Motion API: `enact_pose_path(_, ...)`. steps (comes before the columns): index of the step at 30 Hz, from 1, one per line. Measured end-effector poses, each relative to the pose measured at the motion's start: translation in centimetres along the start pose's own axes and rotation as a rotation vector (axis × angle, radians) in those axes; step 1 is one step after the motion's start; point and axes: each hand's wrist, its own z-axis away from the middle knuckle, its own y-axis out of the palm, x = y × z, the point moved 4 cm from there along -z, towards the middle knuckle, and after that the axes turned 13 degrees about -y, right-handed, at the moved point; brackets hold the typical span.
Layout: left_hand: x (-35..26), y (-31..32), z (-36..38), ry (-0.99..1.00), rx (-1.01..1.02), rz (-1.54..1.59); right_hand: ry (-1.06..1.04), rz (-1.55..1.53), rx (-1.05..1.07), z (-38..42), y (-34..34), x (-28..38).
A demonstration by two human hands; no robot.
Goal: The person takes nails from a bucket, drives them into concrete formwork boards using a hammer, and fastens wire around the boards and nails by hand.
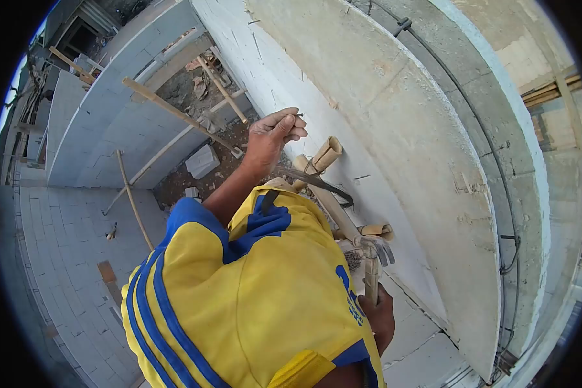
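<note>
My left hand (277,134) is raised at the middle of the view, near the white wall. Its thumb and fingers pinch a small nail (300,115), whose dark end just shows. Lower right, my right hand (380,315) is wrapped round the handle of a claw hammer (371,279). The hammer stands head up, claws to the right, beside my yellow and blue shirt (271,278). Between the two hands are bamboo poles (330,205), with a dark strap (317,182) across them.
A pale curved panel (401,110) rises on the right, with a black cable (478,107) beyond it. Block walls (90,239) stand on the left, with wooden poles (174,113) leaning there. A white block (202,161) lies on the rubble floor below.
</note>
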Motion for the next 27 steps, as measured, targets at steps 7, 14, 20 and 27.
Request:
enact_pose_path(7, -0.6, 2.6, -1.8, 0.150, -0.046, 0.456, -0.393, -0.050, 0.064, -5.6, 0.8, 6.3)
enact_pose_path(14, -0.8, 2.5, -2.5, 0.153, -0.215, 0.220, -0.449, -0.059, 0.063, -5.7, 2.4, 6.5)
enact_pose_path(20, -0.8, 2.7, -2.6, 0.244, -0.059, 0.074, -0.354, -0.197, -0.036, -4.9, 2.9, 6.6)
enact_pose_path(27, -1.1, 2.5, -3.6, 0.397, -0.171, -0.098, -0.353, -0.306, -0.131, -5.1, 2.9, 7.0)
